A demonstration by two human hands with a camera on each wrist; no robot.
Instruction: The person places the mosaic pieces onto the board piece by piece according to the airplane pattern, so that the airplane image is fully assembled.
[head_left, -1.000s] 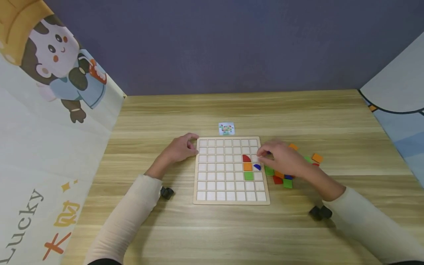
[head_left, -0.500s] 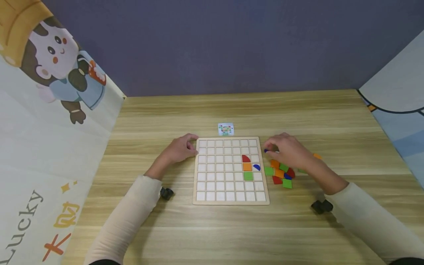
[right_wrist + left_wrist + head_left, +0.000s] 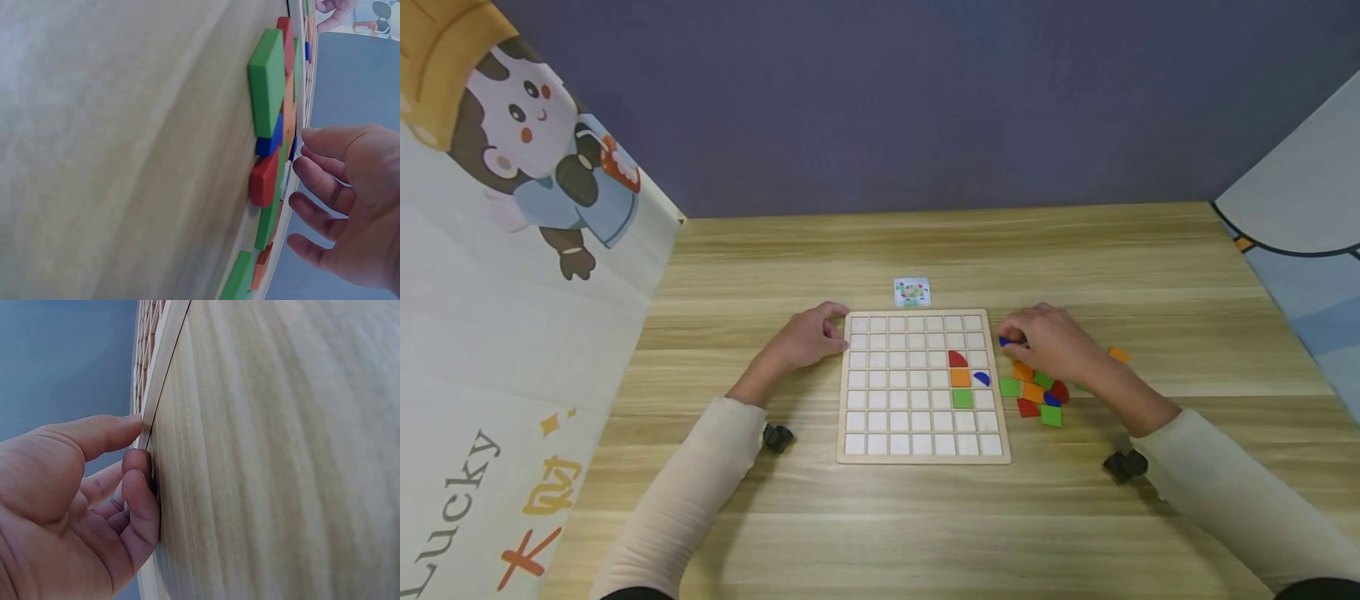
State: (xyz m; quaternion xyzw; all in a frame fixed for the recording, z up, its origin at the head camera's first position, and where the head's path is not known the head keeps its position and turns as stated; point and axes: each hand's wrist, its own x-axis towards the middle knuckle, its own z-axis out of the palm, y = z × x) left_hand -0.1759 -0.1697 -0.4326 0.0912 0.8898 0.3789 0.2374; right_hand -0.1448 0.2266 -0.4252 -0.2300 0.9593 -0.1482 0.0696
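Grips parted, left hand point(image 3: 807, 337) touches gridded wooden board point(image 3: 898, 379), right hand point(image 3: 1047, 337) hovers beside blue piece point(image 3: 1003, 342).

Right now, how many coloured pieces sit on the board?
4 on the board: red piece, orange square and green square down one column toward the wearer, blue piece in the cell right of orange. The whole grid shows; none look hidden.
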